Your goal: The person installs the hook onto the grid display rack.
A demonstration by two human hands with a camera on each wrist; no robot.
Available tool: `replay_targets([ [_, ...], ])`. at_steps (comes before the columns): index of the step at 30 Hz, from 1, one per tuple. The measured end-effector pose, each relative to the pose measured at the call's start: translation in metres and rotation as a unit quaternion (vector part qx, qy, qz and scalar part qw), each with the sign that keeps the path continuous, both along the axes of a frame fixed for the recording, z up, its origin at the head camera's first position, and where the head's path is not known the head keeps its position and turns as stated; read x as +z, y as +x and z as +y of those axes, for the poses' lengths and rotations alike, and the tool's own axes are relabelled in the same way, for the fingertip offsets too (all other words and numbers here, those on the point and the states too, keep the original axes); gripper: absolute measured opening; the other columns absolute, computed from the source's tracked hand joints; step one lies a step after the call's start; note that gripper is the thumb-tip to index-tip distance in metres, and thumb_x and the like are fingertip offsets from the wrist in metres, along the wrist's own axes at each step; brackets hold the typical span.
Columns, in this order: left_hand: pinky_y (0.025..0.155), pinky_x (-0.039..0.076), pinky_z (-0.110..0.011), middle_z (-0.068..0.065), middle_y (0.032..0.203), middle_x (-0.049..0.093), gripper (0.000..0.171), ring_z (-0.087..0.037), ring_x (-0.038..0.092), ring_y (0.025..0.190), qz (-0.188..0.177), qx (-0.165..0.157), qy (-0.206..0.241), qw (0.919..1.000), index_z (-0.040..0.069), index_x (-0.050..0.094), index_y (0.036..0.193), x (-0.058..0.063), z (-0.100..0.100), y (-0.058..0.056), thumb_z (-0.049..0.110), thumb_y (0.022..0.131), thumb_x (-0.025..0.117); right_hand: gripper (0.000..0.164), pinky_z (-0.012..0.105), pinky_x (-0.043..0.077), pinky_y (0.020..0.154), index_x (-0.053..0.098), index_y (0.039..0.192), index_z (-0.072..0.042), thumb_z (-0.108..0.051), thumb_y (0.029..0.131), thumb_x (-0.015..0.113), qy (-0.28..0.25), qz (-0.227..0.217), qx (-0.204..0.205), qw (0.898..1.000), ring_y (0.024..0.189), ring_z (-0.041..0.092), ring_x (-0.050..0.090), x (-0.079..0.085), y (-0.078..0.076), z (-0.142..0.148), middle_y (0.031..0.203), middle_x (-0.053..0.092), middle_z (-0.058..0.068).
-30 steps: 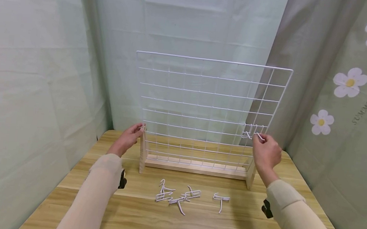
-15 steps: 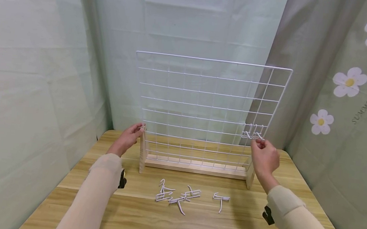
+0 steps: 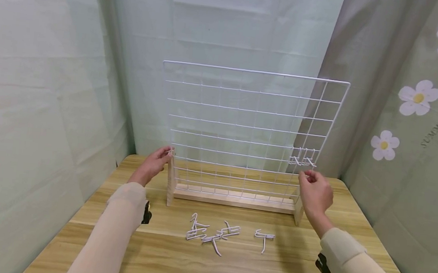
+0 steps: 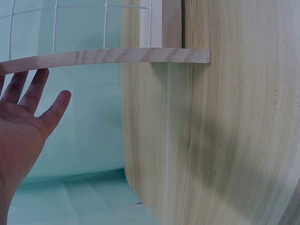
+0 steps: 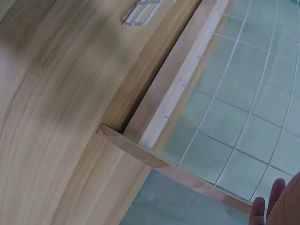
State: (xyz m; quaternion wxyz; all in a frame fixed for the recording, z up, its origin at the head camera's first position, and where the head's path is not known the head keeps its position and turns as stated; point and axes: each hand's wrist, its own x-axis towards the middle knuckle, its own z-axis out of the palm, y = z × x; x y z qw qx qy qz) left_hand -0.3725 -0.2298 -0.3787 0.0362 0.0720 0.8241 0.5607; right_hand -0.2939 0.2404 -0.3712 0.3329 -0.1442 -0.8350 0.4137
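A white wire grid panel (image 3: 255, 72) stands upright in a wooden stand (image 3: 234, 199). My left hand (image 3: 155, 162) is at the top of the stand's left side piece (image 4: 117, 55); in the left wrist view its extended fingers touch the wood, thumb apart. Two white wire hooks (image 3: 309, 162) hang side by side on the grid near its right edge, prongs pointing forward. Just below the right one is my right hand (image 3: 316, 192), fingers loosely bent with nothing between them. Only part of that hand (image 5: 283, 206) shows in the right wrist view, beside the right side piece (image 5: 173, 173).
Several loose white hooks (image 3: 214, 239) lie in a cluster on the wooden table (image 3: 173, 269) in front of the stand. Another hook (image 3: 264, 236) lies apart to their right. Pale curtains (image 3: 38, 104) enclose the table, the right one printed with flowers (image 3: 384, 145).
My right hand has let go of the right hook and moved slightly down from it; the hook now hangs on the grid by itself. My left hand has stayed in place.
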Motion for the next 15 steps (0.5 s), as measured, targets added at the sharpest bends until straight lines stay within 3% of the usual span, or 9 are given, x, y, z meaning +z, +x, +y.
replay_targets([
  [15, 0.115, 0.022, -0.059, -0.016, 0.162, 0.022, 0.053, -0.039, 0.028, 0.144, -0.003, 0.006, 0.0, 1.0, 0.012, 0.025, 0.158, 0.001, 0.0, 0.001, 0.031, 0.109, 0.037, 0.024, 0.036, 0.041, 0.064, 0.075, 0.094, -0.008, -0.029, 0.093, 0.063, 0.006, 0.023, 0.004, 1.0, 0.081, 0.027, 0.066, -0.013, 0.004, -0.002, 0.09, 0.073, 0.011],
])
